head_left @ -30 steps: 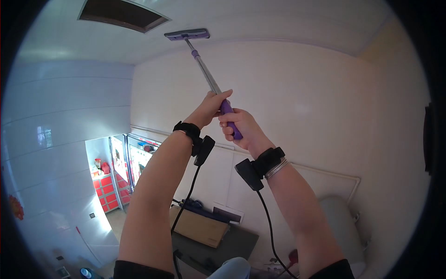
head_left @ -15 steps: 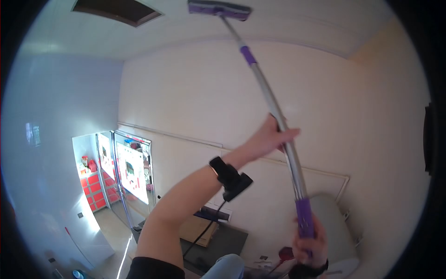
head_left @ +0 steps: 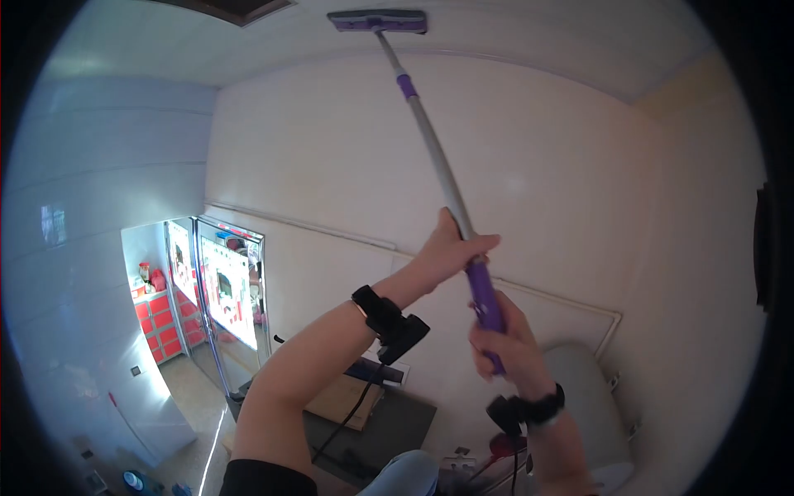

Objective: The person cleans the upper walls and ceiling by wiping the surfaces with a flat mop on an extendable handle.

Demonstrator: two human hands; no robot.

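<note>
A flat mop [head_left: 438, 157] with a silver pole and purple fittings slants up across the view. Its wide purple and grey head [head_left: 377, 22] is up at the ceiling, and whether it presses on the surface cannot be made out. My left hand [head_left: 456, 250] is closed round the pole just above the grip, with the thumb across the front. Lower down, my right hand [head_left: 514, 337] wraps the purple handle [head_left: 485, 302] at its bottom end. Black straps with small devices and cables sit on both wrists.
A pale pipe [head_left: 331, 231] runs along the wall. At lower right stands a grey rounded tank [head_left: 579, 397]. Cardboard [head_left: 343, 401] lies on a dark surface [head_left: 405, 422] below my left arm. Glass doors [head_left: 230, 289] and red drawers [head_left: 161, 326] are at left; a ceiling opening [head_left: 236, 8] is above.
My right hand has risen along with the handle, and now sits closer to my left hand. The pole has shifted left, and the mop head lies slightly further left in view.
</note>
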